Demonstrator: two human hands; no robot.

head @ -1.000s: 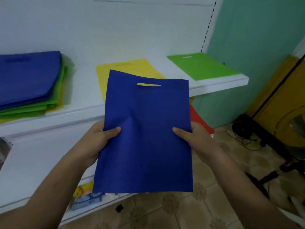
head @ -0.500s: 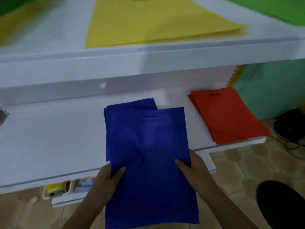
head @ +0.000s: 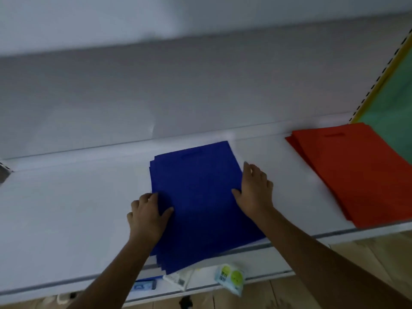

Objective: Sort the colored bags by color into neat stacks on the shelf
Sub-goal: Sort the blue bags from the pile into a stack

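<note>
At the center of the frame we see one stack of bags (head: 200, 197) lying on the shelf (head: 66, 219), its near edge overhanging the front. A second stack of bags (head: 356, 170) lies at the right, well apart. Our hands rest on the center stack's left and right edges.

Small packets (head: 230, 278) on lower ledge; green wall (head: 394, 108) right.
</note>
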